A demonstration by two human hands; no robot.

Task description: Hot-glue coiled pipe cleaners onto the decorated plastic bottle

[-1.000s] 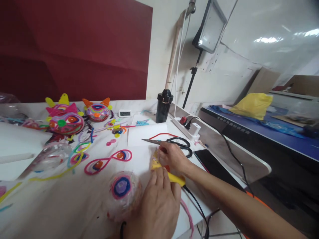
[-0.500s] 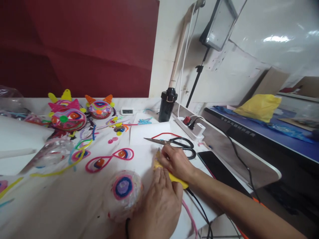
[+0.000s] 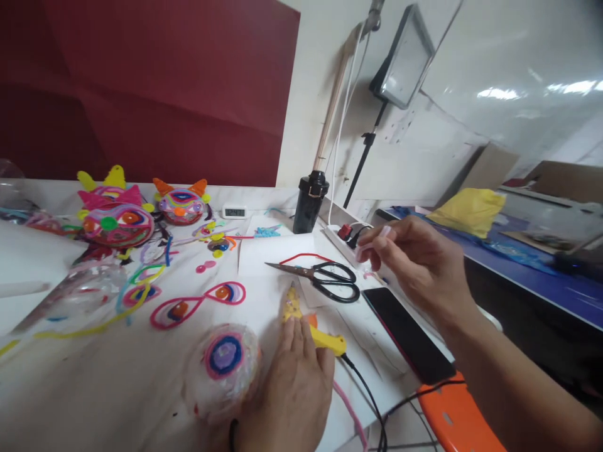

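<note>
Table (image 3: 117, 389) is cluttered with pipe-cleaner masks (image 3: 117, 220) toward its far edge. Left hand (image 3: 292, 389) is laid flat, open, fingertips on glue gun (image 3: 313, 329) near front edge. Scissors (image 3: 325, 279) lie just beyond. Right hand (image 3: 414, 263) is raised, fingers pinched on small clear piece (image 3: 365, 251).

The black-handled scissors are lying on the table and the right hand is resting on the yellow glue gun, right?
Not quite. The head view shows the right hand lifted in the air, off the yellow glue gun; the left hand is the one by it. The black-handled scissors do lie on the white table.
</note>
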